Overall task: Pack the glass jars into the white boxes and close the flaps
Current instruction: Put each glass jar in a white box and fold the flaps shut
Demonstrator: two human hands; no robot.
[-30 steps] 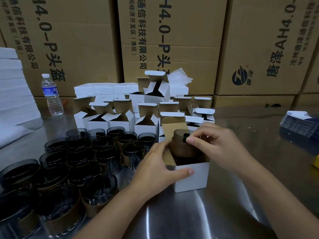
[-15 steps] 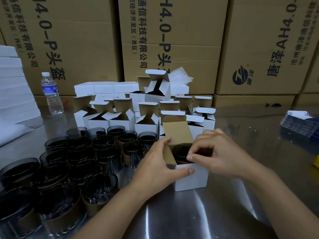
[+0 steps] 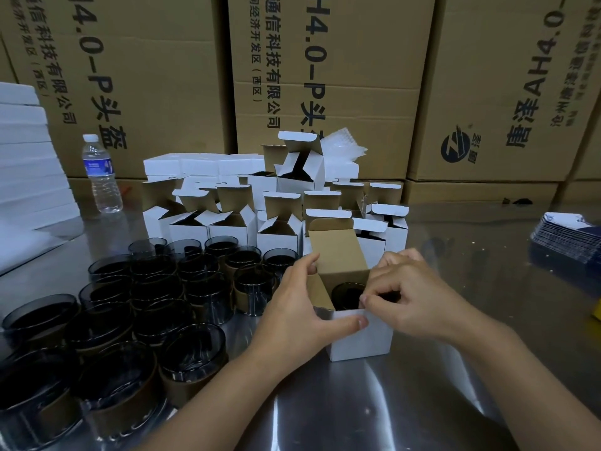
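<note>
A white box (image 3: 361,338) stands on the metal table in front of me, its brown-lined lid flap (image 3: 338,252) upright. A dark glass jar (image 3: 345,296) sits down inside it, only its rim showing. My left hand (image 3: 297,307) grips the box's left side, thumb across the front top edge and fingers on the left flap. My right hand (image 3: 409,294) curls over the box's right top edge, fingertips at the jar's rim. Several dark glass jars (image 3: 130,307) with brown bands crowd the table to the left.
Several open white boxes (image 3: 227,222) stand behind the jars. A water bottle (image 3: 101,174) stands at the back left, next to white foam sheets (image 3: 26,157). Large cardboard cartons (image 3: 325,76) wall the back. A stack of dark cards (image 3: 572,239) lies at the right.
The jar has sunk from above the box rim to fully inside it. My right hand has come down with it to the box's top edge. The left hand stays on the box.
</note>
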